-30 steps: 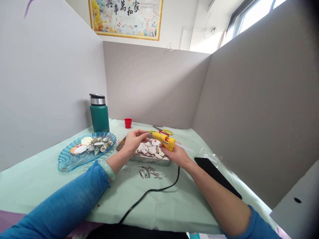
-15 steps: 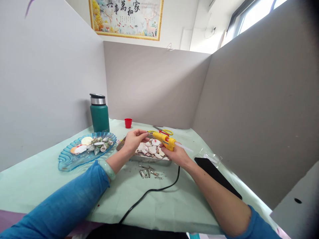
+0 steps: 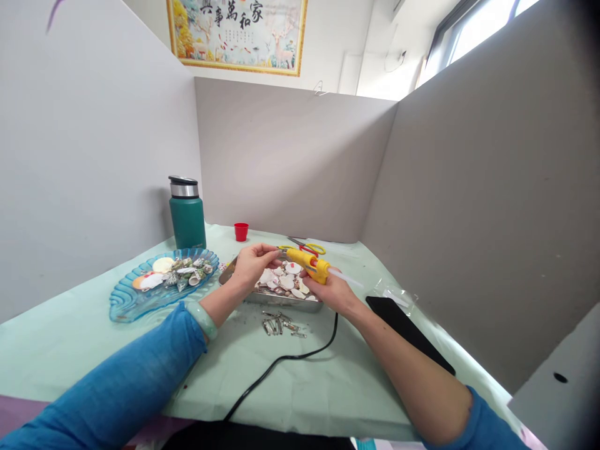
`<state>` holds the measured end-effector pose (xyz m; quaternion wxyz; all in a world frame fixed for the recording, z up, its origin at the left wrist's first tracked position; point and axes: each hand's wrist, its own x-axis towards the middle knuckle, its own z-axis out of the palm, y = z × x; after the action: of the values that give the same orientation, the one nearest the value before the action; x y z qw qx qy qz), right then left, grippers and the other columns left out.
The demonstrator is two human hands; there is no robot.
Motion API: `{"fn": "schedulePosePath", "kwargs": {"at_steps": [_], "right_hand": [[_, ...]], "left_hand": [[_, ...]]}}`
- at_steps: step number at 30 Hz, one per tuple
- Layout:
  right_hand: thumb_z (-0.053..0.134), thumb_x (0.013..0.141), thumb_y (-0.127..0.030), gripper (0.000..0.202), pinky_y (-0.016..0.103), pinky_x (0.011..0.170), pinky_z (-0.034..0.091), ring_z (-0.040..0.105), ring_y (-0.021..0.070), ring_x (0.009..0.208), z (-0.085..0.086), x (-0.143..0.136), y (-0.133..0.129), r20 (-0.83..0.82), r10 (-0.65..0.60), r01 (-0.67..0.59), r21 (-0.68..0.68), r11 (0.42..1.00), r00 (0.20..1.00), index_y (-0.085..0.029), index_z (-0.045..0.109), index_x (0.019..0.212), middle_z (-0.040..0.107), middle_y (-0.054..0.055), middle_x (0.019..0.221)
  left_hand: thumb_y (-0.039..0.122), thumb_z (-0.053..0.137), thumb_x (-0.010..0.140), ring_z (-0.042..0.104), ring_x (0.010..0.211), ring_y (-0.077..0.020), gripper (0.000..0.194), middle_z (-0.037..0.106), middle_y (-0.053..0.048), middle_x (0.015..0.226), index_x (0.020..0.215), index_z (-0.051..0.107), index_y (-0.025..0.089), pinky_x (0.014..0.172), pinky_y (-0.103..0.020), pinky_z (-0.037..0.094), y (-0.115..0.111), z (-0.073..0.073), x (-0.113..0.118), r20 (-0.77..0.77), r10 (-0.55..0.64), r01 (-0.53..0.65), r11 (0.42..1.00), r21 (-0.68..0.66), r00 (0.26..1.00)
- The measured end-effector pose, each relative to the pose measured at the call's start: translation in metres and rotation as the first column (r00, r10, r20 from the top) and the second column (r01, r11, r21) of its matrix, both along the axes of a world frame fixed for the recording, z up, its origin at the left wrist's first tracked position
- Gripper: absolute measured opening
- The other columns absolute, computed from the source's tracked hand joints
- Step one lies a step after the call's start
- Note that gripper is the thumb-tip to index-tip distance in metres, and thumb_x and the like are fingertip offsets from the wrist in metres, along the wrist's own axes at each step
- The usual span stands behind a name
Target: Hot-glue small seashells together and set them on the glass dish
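My right hand (image 3: 334, 290) is wrapped round a yellow hot glue gun (image 3: 307, 261), a clear glue stick jutting from its rear. The gun's nozzle points left, close by the fingertips of my left hand (image 3: 252, 265). Those fingers are pinched together on something too small to make out. Below both hands lies a metal tray (image 3: 281, 300) full of pale seashells (image 3: 286, 282). On the cloth in front of the tray are several small metal clips or pins (image 3: 276, 324).
A blue scalloped dish (image 3: 134, 304) with shells stands at left, a green bottle (image 3: 188, 219) behind it. Farther back are a red cup (image 3: 241, 232) and scissors (image 3: 315, 249). A black cord (image 3: 285, 358) crosses the front; a dark flat object (image 3: 407, 331) lies right.
The glue gun has shifted very slightly to the left. Otherwise both hands hold nearly the same pose, and the things on the table have not moved.
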<state>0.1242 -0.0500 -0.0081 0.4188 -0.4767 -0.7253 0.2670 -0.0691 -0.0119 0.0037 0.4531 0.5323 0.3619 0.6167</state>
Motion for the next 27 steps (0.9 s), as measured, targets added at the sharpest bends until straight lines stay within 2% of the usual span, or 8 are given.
{"fn": "schedulePosePath", "kwargs": {"at_steps": [10,15,22,27], "right_hand": [[0.054,0.073,-0.030,0.018,0.022,0.053,0.041,0.048,0.0100,0.052,-0.0011,-0.0001,-0.0003,0.014,0.033,-0.034,0.025,0.999,0.999,-0.020,0.064,0.084,0.058,-0.002,0.066],[0.054,0.072,-0.031,0.021,0.022,0.052,0.041,0.048,0.0104,0.051,-0.0015,0.0006,0.0013,-0.009,-0.005,0.004,-0.012,1.000,1.000,-0.019,0.064,0.086,0.057,-0.003,0.063],[0.054,0.073,-0.030,0.018,0.022,0.054,0.042,0.049,0.0100,0.053,-0.0022,0.0001,-0.0003,0.018,0.034,-0.035,0.051,0.998,0.999,-0.019,0.064,0.083,0.059,-0.002,0.067],[0.054,0.073,-0.031,0.020,0.022,0.053,0.042,0.049,0.0107,0.052,-0.0014,0.0007,0.0003,0.019,0.013,-0.014,0.019,1.000,1.000,-0.019,0.064,0.084,0.057,-0.002,0.064]], "left_hand": [[0.027,0.077,0.061,0.064,0.054,-0.0140,0.027,0.066,-0.004,0.058,0.077,0.063,0.010,0.058,-0.026,0.052,0.0026,-0.0006,-0.0001,0.004,0.032,-0.032,0.999,-0.004,0.999],[0.027,0.077,0.061,0.063,0.054,-0.0138,0.028,0.066,-0.005,0.057,0.077,0.063,0.009,0.058,-0.025,0.052,0.0022,0.0002,-0.0011,-0.009,0.022,-0.022,1.000,-0.010,1.000],[0.025,0.077,0.062,0.063,0.054,-0.0132,0.025,0.066,-0.004,0.058,0.077,0.063,0.010,0.059,-0.026,0.052,0.0038,-0.0010,-0.0011,-0.001,0.013,-0.013,1.000,-0.005,1.000],[0.025,0.077,0.062,0.064,0.054,-0.0141,0.025,0.066,-0.004,0.058,0.076,0.063,0.010,0.059,-0.026,0.052,0.0036,-0.0003,-0.0018,-0.010,0.026,-0.026,1.000,-0.007,1.000]]}}
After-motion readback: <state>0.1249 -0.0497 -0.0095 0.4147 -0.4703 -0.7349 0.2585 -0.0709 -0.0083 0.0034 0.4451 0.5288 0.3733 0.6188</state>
